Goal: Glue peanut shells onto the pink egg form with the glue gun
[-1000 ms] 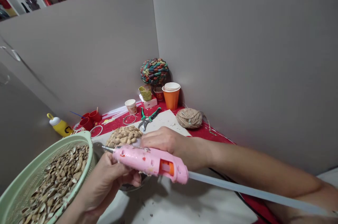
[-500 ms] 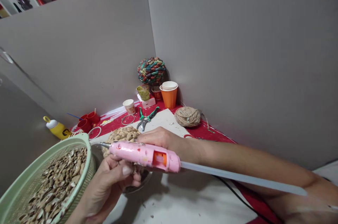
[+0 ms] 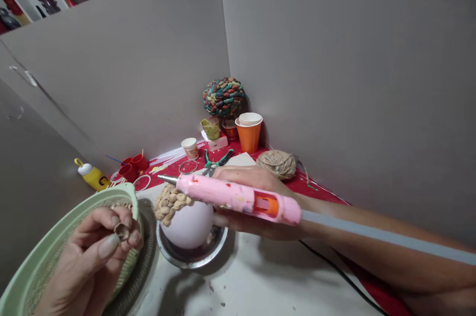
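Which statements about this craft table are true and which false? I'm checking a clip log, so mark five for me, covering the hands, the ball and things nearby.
1. The left hand pinches a shell piece. True.
2. The left hand also holds the pink glue gun. False: the right hand holds it.
3. Tan shells cover the whole visible surface of the pale ball. False: much of it is bare.
4. A metal bowl shows beneath the pale ball. True.
5. The orange cup is right of the twine ball in the picture. False: it is to the left.
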Available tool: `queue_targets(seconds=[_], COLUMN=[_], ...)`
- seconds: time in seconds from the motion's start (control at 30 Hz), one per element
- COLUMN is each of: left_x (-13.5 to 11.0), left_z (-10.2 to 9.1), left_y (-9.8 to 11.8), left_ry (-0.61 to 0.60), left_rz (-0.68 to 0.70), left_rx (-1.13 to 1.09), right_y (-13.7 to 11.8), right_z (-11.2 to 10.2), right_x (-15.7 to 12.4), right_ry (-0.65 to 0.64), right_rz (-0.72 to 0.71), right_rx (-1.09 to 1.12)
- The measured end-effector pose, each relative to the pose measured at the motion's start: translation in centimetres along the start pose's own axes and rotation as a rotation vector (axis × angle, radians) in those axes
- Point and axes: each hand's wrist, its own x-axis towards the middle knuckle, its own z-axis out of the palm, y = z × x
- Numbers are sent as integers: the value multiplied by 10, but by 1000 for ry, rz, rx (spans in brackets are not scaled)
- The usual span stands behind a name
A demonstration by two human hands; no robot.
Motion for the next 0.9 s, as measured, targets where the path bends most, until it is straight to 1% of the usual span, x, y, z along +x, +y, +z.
queue_targets(seconds=[0.07,0.17,0.27,0.33,0.47,0.57,0.7,0.9], left_x=[2,10,19,24,26,26,26,25], left_z=[0,4,9,9,5,4,6,7], left_y=[0,-6,-16,-23,-30,-32,-32,-32], left_ry=[2,-72,-139,-166,-164,-155,-141,-108], left_rz=[60,128,139,126,125,111,97,144], left_rx=[2,3,8,12,-8,-8,11,26], right_y=[-4,-4,3,10,19,21,22,20], right_z=[-2,2,9,12,15,14,13,12], right_x=[1,2,0,-2,-6,-9,-13,-14], right_ry=[-16,-29,-42,-72,-101,-119,-170,-217], right_rz=[33,-12,-87,-93,-118,-151,-145,-137], right_rx=[-43,-35,-10,-17,-44,-40,-42,-37])
